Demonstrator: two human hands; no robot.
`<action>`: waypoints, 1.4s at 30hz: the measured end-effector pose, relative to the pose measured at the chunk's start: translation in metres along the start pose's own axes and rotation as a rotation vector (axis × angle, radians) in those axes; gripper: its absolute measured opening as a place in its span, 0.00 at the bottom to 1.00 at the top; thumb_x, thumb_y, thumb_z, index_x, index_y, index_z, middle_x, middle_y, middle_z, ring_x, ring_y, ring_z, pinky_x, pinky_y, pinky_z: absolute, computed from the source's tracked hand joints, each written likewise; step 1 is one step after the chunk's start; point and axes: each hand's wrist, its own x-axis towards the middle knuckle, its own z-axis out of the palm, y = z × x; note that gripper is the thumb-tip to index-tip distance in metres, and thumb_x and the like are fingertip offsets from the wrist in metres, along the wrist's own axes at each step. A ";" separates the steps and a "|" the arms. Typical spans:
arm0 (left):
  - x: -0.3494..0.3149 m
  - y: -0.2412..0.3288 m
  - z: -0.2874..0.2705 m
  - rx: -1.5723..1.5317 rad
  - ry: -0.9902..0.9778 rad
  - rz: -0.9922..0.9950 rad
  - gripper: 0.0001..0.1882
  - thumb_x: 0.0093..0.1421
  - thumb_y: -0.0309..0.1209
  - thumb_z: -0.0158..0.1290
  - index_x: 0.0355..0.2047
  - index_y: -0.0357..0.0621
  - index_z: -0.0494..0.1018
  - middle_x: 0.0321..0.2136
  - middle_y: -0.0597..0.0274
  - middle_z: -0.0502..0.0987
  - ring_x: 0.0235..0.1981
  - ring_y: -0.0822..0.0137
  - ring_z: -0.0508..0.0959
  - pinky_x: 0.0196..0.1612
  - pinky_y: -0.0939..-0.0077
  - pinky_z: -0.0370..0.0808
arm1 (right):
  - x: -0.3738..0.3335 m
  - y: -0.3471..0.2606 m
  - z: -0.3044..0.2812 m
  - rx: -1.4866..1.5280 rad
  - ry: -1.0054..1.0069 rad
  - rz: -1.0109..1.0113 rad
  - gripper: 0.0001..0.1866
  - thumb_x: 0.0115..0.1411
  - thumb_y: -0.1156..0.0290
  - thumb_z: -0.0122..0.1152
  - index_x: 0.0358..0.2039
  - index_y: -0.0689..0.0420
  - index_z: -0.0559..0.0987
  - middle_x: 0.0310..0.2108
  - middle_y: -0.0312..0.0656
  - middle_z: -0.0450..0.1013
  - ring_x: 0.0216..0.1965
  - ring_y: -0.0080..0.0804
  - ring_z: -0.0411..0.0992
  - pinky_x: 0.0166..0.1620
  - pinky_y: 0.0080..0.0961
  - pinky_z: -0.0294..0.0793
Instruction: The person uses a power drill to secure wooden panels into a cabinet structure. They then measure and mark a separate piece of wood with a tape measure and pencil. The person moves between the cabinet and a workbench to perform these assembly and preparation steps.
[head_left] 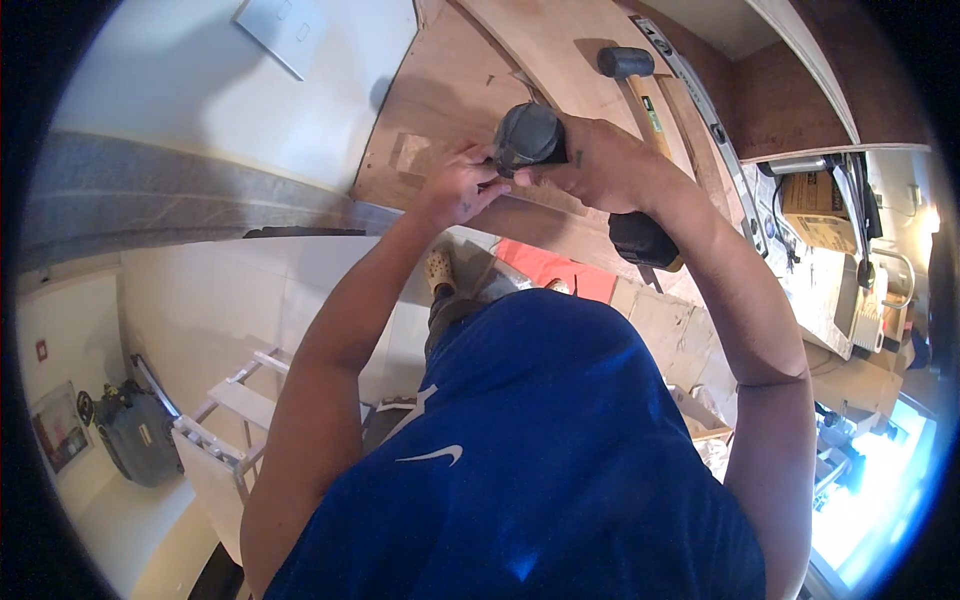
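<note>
One mallet (637, 90) near drill (529, 136), spirit level (716, 130) farther right

Power tool (528, 138): in the right hand (605, 162), above the boards (450, 95)
Left hand (463, 187): left of the tool
Mallet (641, 98): on the boards, beyond the right hand
Spirit level (717, 132): right of the mallet
Switch plate (283, 32): on the wall (335, 110), left of the boards
</note>
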 end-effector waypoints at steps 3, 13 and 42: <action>0.000 -0.006 0.004 -0.011 0.009 0.032 0.10 0.53 0.35 0.67 0.32 0.43 0.83 0.44 0.54 0.80 0.46 0.47 0.77 0.52 0.52 0.73 | 0.003 0.005 0.003 -0.005 0.016 -0.008 0.33 0.58 0.46 0.72 0.55 0.57 0.77 0.43 0.53 0.81 0.45 0.48 0.80 0.48 0.40 0.76; 0.000 -0.007 0.001 0.067 -0.060 0.059 0.14 0.54 0.37 0.66 0.38 0.43 0.83 0.49 0.52 0.77 0.50 0.45 0.75 0.56 0.51 0.72 | 0.001 -0.001 -0.001 -0.013 -0.030 -0.016 0.35 0.58 0.46 0.72 0.58 0.55 0.75 0.47 0.54 0.80 0.52 0.52 0.78 0.55 0.42 0.75; 0.161 -0.046 0.034 -0.019 -0.385 -0.561 0.07 0.54 0.33 0.64 0.30 0.44 0.83 0.34 0.50 0.85 0.39 0.53 0.84 0.44 0.61 0.80 | -0.165 0.096 0.085 0.554 0.357 0.182 0.38 0.58 0.57 0.76 0.64 0.58 0.70 0.43 0.52 0.82 0.49 0.45 0.82 0.52 0.35 0.77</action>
